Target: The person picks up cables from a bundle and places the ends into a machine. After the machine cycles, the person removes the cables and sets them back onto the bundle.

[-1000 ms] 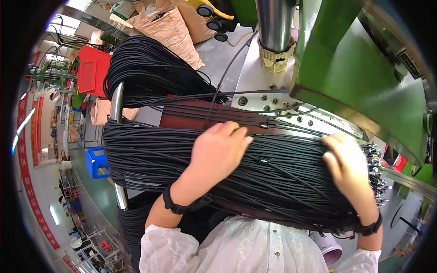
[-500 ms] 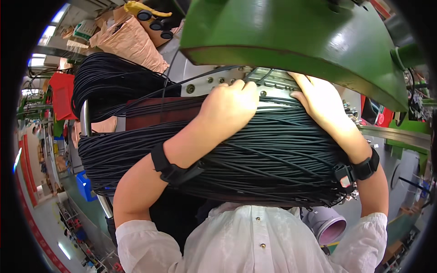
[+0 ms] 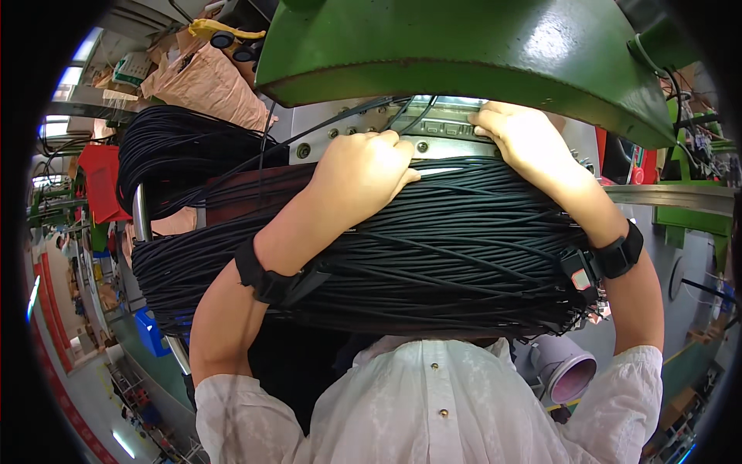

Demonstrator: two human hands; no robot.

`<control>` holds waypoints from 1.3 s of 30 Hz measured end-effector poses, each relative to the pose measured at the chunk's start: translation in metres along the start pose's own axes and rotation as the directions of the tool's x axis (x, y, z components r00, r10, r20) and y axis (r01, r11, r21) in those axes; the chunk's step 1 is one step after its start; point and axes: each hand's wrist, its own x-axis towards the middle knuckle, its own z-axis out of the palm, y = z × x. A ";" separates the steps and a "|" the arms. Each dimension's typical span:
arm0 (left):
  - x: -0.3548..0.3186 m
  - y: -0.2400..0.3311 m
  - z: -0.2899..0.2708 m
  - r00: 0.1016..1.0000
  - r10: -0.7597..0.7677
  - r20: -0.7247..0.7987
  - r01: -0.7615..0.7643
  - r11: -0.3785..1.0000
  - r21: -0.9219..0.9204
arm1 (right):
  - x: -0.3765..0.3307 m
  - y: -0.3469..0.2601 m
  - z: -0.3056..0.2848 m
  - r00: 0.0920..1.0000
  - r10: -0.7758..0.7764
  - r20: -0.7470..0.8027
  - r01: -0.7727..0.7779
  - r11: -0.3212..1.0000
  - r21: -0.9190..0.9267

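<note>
A thick layer of black cables (image 3: pixel 456 232) lies across in front of me, ends gathered at the right. Beyond it is a silvery metal mould plate (image 3: pixel 456 148) with bolt holes and a slotted block. My left hand (image 3: pixel 363 172) is at the plate's front edge, fingers curled and thumb pointing right; a few black cables run from beside its knuckles into the block. What its fingers grip is mostly hidden, but it appears to be these cables. My right hand (image 3: pixel 529 143) is at the block's right side, fingertips pinched together at its edge; anything between them is too small to tell.
A large green machine head (image 3: pixel 464 69) hangs low over the plate. Another black cable bundle (image 3: pixel 185 147) drapes over a metal rail (image 3: pixel 141 213) at left. A red bin (image 3: pixel 103 182), a brown paper sack (image 3: pixel 209 85), a blue bin (image 3: pixel 151 332) and a grey bucket (image 3: pixel 568 371) stand around.
The view has shifted, so the machine and plate sit further left. My right fingers have bent and drawn together at the block. My left thumb now shows, pointing right.
</note>
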 end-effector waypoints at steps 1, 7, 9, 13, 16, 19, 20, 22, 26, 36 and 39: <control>0.000 0.001 0.000 0.999 -0.037 0.026 0.037 0.999 0.008 | 0.000 0.000 -0.001 1.000 0.022 0.011 -0.022 1.000 0.002; 0.000 0.001 0.010 0.987 0.090 -0.136 -0.087 0.996 0.028 | -0.005 -0.017 -0.012 0.997 0.033 -0.076 -0.040 0.994 -0.104; 0.002 -0.001 0.016 0.988 0.079 -0.135 -0.079 0.997 0.002 | -0.009 -0.025 -0.015 0.997 0.039 -0.069 -0.041 0.999 -0.019; 0.013 -0.005 0.015 0.998 0.010 -0.064 -0.010 1.000 -0.004 | -0.012 -0.038 -0.012 0.999 0.032 -0.016 -0.032 0.999 0.009; 0.022 -0.012 0.005 0.996 0.065 0.054 -0.058 0.992 -0.113 | -0.012 -0.042 -0.010 0.995 0.058 0.078 -0.057 0.998 -0.011; 0.024 -0.023 -0.003 0.971 -0.046 0.234 0.126 0.932 -0.339 | -0.013 -0.044 -0.013 0.991 0.090 0.100 -0.092 0.995 0.024; 0.023 -0.026 -0.004 0.953 -0.094 0.287 0.236 0.825 -0.514 | -0.013 -0.044 -0.014 0.989 0.107 0.107 -0.111 0.993 0.035; 0.021 -0.031 -0.003 0.904 -0.024 0.427 0.331 0.671 -0.664 | -0.013 -0.045 -0.015 0.981 0.142 0.134 -0.154 0.985 0.083; 0.014 -0.026 -0.012 0.821 -0.069 0.567 0.541 0.408 -0.735 | -0.017 -0.044 -0.016 0.956 0.220 0.193 -0.245 0.963 0.115; -0.018 0.039 -0.103 0.818 0.399 0.414 0.348 0.231 -0.909 | -0.060 -0.074 -0.083 0.981 0.057 -0.184 -0.074 0.993 -0.087; -0.028 0.097 -0.063 0.783 0.424 0.456 0.606 -0.350 -0.714 | -0.053 -0.097 -0.073 0.951 -0.294 0.094 0.298 0.954 -0.025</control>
